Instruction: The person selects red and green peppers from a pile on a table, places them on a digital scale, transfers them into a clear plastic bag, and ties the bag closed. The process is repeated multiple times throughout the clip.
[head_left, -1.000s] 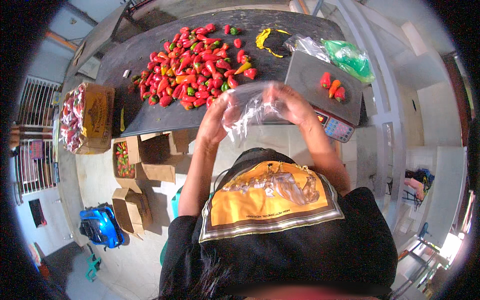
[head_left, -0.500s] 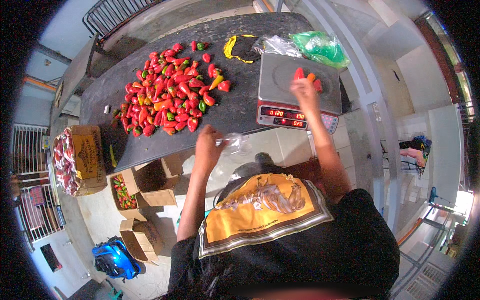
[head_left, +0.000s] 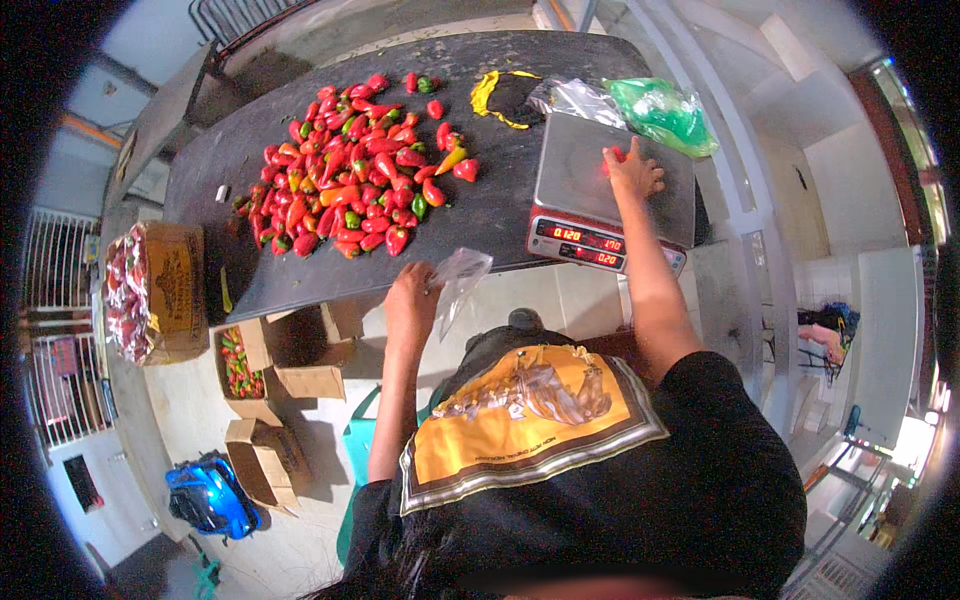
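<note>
My left hand [head_left: 408, 300], at the table's front edge, grips a clear plastic bag [head_left: 462, 283] that hangs to its right. My right hand [head_left: 636, 172] is over the steel platform of a red-bodied digital scale [head_left: 575, 170], its fingers apart and touching red peppers [head_left: 612, 157], which it partly hides. A large heap of peppers [head_left: 350, 180], mostly red with some green, orange and yellow ones, lies left of the scale.
Behind the scale lie a green plastic bag [head_left: 655, 115], clear bags [head_left: 585, 105] and black-and-yellow material [head_left: 500, 100] on the dark table [head_left: 210, 150]. A full box [head_left: 170, 300] stands at the left; below are open cartons [head_left: 255, 450] and a blue backpack [head_left: 210, 495].
My hands have separated from around the bag. My left hand keeps it and has moved down and left; my right hand has gone up and right onto the peppers on the scale.
</note>
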